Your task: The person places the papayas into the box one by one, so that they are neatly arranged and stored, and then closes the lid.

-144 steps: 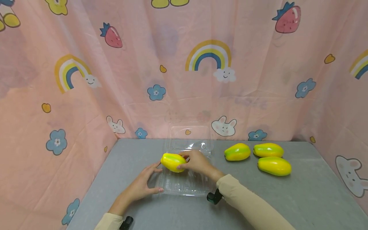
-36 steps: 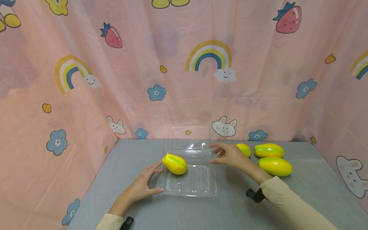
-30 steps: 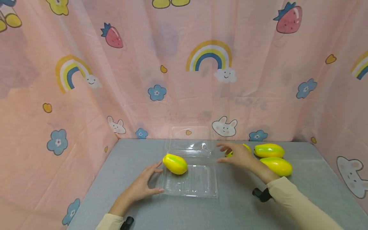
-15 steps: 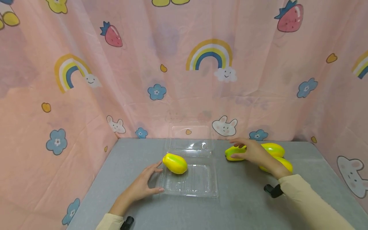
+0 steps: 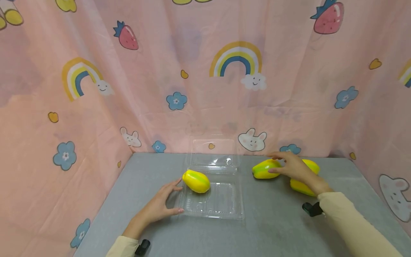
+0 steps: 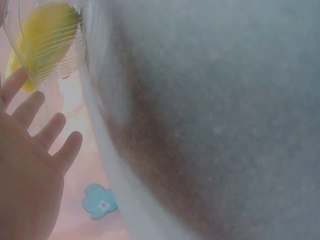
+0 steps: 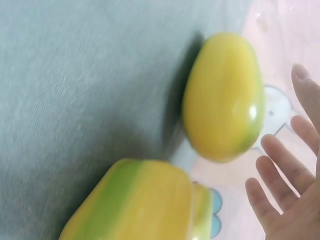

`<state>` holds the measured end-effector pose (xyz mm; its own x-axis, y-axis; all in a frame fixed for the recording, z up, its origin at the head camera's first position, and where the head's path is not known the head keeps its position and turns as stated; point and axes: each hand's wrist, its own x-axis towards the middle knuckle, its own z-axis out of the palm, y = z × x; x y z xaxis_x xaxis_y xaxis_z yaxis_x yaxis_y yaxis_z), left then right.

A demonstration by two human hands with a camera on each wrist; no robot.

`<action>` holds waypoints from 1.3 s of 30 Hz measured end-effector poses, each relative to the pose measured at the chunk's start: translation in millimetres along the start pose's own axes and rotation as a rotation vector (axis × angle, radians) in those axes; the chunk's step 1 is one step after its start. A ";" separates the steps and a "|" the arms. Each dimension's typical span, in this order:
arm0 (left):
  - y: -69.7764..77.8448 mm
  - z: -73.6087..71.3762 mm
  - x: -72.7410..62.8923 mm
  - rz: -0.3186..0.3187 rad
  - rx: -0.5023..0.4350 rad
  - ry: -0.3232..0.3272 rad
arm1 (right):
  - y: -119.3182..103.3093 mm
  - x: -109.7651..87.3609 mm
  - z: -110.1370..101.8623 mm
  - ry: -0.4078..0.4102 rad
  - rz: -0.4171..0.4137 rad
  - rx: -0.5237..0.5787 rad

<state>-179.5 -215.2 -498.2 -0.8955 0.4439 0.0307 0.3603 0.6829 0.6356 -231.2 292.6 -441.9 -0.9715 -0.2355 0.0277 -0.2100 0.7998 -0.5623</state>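
Note:
A yellow papaya (image 5: 196,181) with a green streak lies in the back left of the clear plastic clamshell box (image 5: 215,215), whose lid stands raised behind it. My left hand (image 5: 156,206) is at the box's left side, fingers spread, index fingertip by the papaya's end and thumb near the front corner. The left wrist view shows its fingers (image 6: 50,132) extended beside the box. My right hand (image 5: 297,169) hovers over the right end of another papaya (image 5: 264,169), fingers relaxed and apart. In the right wrist view that papaya (image 7: 225,95) lies beside the open palm.
Two more papayas, one behind (image 5: 312,165) and one in front (image 5: 300,187), lie at the right, partly hidden by the right hand and wrist. A pink printed curtain (image 5: 282,117) hangs behind the grey table (image 5: 263,228).
My right hand let go of the papaya in the box, then moved right to the loose papayas. Its fingers now reach the nearest one's right end. The left hand has stayed put.

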 end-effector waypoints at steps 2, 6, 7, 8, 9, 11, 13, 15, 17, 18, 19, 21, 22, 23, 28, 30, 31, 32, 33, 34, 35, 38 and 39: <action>0.2 -0.3 0.6 0.005 0.005 0.000 | 5.4 0.6 -0.9 -0.003 0.003 -0.005; 0.3 -0.6 1.3 0.012 0.009 0.006 | 13.9 3.5 -2.2 -0.020 0.005 -0.009; 0.4 -0.7 1.3 0.015 0.010 0.008 | 15.6 4.4 -2.5 -0.027 0.002 -0.010; 0.4 -0.8 1.4 0.016 0.011 0.008 | 17.1 5.3 -2.7 -0.031 0.003 -0.009; 0.4 -0.8 1.4 0.017 0.012 0.009 | 19.0 6.1 -2.7 -0.036 0.005 -0.012; 0.7 -1.1 1.3 0.016 0.012 0.008 | 22.1 7.2 -2.6 -0.043 0.003 -0.017; 1.1 -1.3 1.2 0.015 0.010 0.006 | 24.7 8.3 -2.0 -0.051 0.002 -0.015; 1.2 -1.2 1.3 0.018 0.014 0.007 | 27.0 9.1 -1.1 -0.055 0.004 -0.016; 1.4 -1.0 1.5 0.019 0.016 0.008 | 28.1 9.8 -0.2 -0.062 0.005 -0.019; 1.6 -1.0 1.6 0.019 0.017 0.008 | 29.1 10.3 0.2 -0.065 0.007 -0.020; 1.7 -0.8 1.8 0.020 0.018 0.009 | 29.7 10.9 0.5 -0.068 0.010 -0.023; 1.8 -0.7 1.6 0.020 0.019 0.010 | 30.7 11.8 1.2 -0.073 0.008 -0.030; 1.8 -0.7 1.4 0.019 0.016 0.009 | 31.4 12.2 1.6 -0.075 0.009 -0.030; 1.7 -0.6 1.2 0.016 0.016 0.009 | 32.5 12.6 2.3 -0.077 0.011 -0.027; 2.4 -0.9 0.2 0.020 0.012 0.009 | 34.3 14.0 5.0 -0.089 0.001 -0.024; 3.0 -1.1 0.0 0.024 0.011 0.008 | 34.8 14.8 5.7 -0.093 -0.011 -0.031; 3.0 -1.0 0.0 0.024 0.012 0.009 | 35.1 15.2 6.0 -0.094 -0.017 -0.036; 3.0 -0.9 0.1 0.024 0.013 0.009 | 35.7 15.5 6.4 -0.094 -0.020 -0.040; 3.0 -0.9 0.0 0.026 0.013 0.008 | 36.0 15.8 6.7 -0.095 -0.022 -0.043; 2.8 -0.8 0.0 0.024 0.014 0.007 | 36.2 16.0 7.0 -0.097 -0.022 -0.046; 2.6 -0.6 0.2 0.021 0.015 0.007 | 36.5 16.2 7.3 -0.098 -0.022 -0.049; 1.5 -0.1 0.8 0.017 0.020 0.014 | 36.7 16.6 8.1 -0.098 -0.020 -0.059; 1.2 0.0 0.8 0.017 0.020 0.015 | 36.7 16.7 8.3 -0.098 -0.020 -0.063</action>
<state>-179.8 -214.0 -497.4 -0.8930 0.4468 0.0530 0.3805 0.6870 0.6191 -254.2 313.4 -468.9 -0.9523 -0.3021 -0.0437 -0.2388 0.8266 -0.5097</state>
